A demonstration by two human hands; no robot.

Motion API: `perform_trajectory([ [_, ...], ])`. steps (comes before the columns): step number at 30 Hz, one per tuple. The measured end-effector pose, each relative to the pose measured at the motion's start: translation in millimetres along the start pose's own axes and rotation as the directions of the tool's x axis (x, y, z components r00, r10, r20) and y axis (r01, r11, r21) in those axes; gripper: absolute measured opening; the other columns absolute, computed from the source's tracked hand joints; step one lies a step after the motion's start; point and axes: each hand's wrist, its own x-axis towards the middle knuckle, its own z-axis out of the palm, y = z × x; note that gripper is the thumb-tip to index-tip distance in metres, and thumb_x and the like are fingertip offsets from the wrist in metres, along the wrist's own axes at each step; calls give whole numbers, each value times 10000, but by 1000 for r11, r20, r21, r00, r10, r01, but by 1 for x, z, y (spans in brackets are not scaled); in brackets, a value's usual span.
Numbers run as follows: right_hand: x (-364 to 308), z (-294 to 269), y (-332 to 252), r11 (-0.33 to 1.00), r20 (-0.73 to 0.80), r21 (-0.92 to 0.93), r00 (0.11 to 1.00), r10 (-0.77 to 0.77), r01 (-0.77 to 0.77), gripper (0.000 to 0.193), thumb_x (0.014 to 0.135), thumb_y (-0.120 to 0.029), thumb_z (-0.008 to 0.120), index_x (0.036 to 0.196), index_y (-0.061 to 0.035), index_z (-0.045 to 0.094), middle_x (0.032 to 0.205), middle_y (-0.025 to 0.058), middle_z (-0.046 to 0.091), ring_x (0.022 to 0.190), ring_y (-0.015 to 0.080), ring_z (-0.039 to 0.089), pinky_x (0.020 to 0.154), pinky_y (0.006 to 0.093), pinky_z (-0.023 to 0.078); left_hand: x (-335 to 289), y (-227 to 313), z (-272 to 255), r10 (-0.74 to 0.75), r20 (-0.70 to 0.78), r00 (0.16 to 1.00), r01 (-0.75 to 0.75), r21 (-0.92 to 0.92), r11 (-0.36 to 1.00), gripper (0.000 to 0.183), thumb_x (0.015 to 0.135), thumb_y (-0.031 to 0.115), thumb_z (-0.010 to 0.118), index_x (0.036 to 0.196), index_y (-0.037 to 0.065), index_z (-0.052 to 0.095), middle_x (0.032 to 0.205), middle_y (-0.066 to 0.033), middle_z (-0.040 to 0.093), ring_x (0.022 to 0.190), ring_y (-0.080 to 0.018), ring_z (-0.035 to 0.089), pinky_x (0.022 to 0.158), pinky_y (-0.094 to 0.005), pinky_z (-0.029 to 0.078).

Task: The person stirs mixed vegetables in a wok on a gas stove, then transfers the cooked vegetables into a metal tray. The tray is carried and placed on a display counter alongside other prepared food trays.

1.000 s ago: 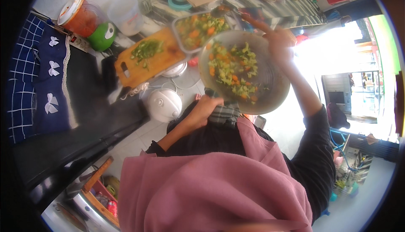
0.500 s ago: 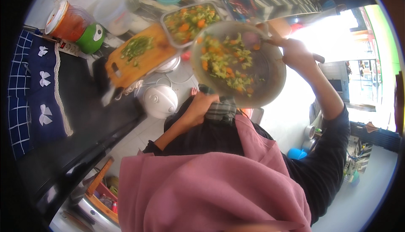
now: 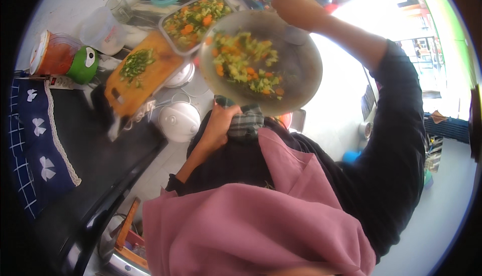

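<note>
Step looks like scooping vegetables [image 3: 246, 60] — left hand [image 3: 221, 123]: grip pinching checked cloth [image 3: 248, 124] against pan [image 3: 298, 78]; right hand [image 3: 293, 7] wraps spatula [image 3: 296, 36]. Next likely calls for steady pan.

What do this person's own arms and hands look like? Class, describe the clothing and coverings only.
The left hand and right hand wear no gloves. Both sleeves are black and plain: the left sleeve ends in a gathered cuff, while the right sleeve is loose and leaves most of the forearm bare. Any rings are too small to tell.
</note>
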Motion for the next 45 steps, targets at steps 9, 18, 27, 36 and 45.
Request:
perform_trajectory([
  [9,25,-9,-8,970,234,-126,957,-173,206,222,772,-155,606,951,-122,734,956,43,687,949,258,646,775,447,471,3,-4,4,-133,-73,988,110,-260,959,314,653,-24,676,954,17,594,954,-181,577,916,-374,538,793,-377,420],
  [18,-13,-31,7,933,502,360,845,-183,-11,386,831,-470,649,893,-95,719,870,57,695,823,232,662,730,411,524,2,-5,1,-192,-40,981,184,-152,971,319,670,-21,674,970,50,596,987,-171,573,989,-363,505,844,-376,394],
  [27,-33,-9,-18,894,236,430,940,-245,124,421,752,-473,750,863,-67,724,836,114,689,863,309,669,794,512,511,7,-6,-6,-56,17,998,57,-133,989,115,743,29,643,846,22,593,750,-81,586,692,-225,563,637,-316,427],
  [36,-36,74,-39,973,-111,200,984,143,-119,100,778,-132,640,800,-89,727,685,58,645,622,251,647,601,408,516,10,12,4,-395,18,918,344,-528,777,107,824,97,571,760,18,604,699,-15,550,602,-81,518,540,-256,396],
  [45,-45,112,-33,588,12,799,980,198,-129,469,886,-554,544,861,-131,744,774,113,678,682,314,639,673,413,510,9,13,-1,-389,23,921,350,-489,799,117,805,85,569,722,7,595,682,-11,540,597,-70,494,537,-254,385],
])
